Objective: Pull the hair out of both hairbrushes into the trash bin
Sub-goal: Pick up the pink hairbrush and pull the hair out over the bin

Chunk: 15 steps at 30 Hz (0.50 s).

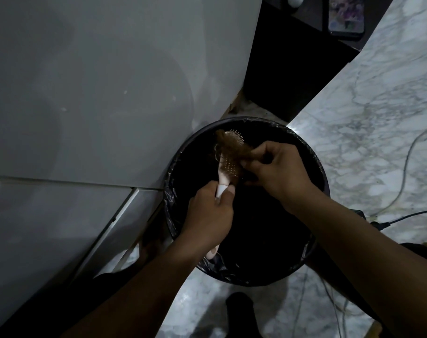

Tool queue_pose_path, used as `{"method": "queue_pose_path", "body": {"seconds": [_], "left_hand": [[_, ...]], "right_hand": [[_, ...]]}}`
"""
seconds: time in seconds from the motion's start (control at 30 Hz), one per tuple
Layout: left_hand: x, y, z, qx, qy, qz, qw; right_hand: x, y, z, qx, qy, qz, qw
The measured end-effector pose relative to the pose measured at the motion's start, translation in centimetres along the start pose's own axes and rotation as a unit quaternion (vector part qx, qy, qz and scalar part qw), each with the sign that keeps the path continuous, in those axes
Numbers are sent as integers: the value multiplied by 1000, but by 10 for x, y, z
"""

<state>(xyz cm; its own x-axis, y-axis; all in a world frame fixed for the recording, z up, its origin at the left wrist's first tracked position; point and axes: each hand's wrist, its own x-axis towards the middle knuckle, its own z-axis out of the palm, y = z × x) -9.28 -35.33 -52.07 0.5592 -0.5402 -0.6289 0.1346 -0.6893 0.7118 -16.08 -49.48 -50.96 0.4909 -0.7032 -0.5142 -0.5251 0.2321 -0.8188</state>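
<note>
Holding a hairbrush [228, 167] over the open mouth of the trash bin [323, 176], the person has both hands inside the rim line. The left hand [208, 213] is wrapped round the white handle, fingers curled tight and thumb laid along its top. The brush head points away from the body toward the bin's far rim, bristle pad facing up. A brown hair clump [226, 147] lies tangled across the upper half of the bristles, and some loose strands stick out on the left side. The right hand [278, 172] is at the right edge of the brush head, thumb and fingertips pinched together on one end of the clump, other fingers curled under. The hair is on the brush and in the pinch, above the bin. A pale pink tip [212, 253] shows under the left wrist; cannot tell what it belongs to. The bin is round and black, with a black liner bag [169, 198] folded over its rim. It stands on a marble floor [378, 106], just beside a white cabinet [97, 81]. Thin cables [406, 167] run over the floor at right. A phone [345, 15] lies on a dark shelf [293, 57] at the top.
</note>
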Motion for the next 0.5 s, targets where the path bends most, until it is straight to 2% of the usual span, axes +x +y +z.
{"method": "queue_pose_path", "body": {"seconds": [0.1, 0.17, 0.23, 0.3, 0.37, 0.5], "left_hand": [[2, 1, -3, 3, 1, 4, 1000], [3, 2, -3, 11, 1, 3, 1000], [3, 1, -4, 18, 3, 0, 1000], [4, 2, -4, 27, 4, 4, 1000], [3, 3, -4, 36, 4, 8, 999], [1, 4, -4, 50, 12, 6, 999]], "right_hand": [[3, -6, -2, 123, 13, 111, 986], [2, -8, -2, 145, -8, 134, 980], [-2, -9, -3, 114, -46, 105, 987], [-5, -10, -2, 42, -72, 21, 996], [-5, -5, 1, -54, -60, -67, 994], [1, 7, 3, -109, 9, -64, 992]]}}
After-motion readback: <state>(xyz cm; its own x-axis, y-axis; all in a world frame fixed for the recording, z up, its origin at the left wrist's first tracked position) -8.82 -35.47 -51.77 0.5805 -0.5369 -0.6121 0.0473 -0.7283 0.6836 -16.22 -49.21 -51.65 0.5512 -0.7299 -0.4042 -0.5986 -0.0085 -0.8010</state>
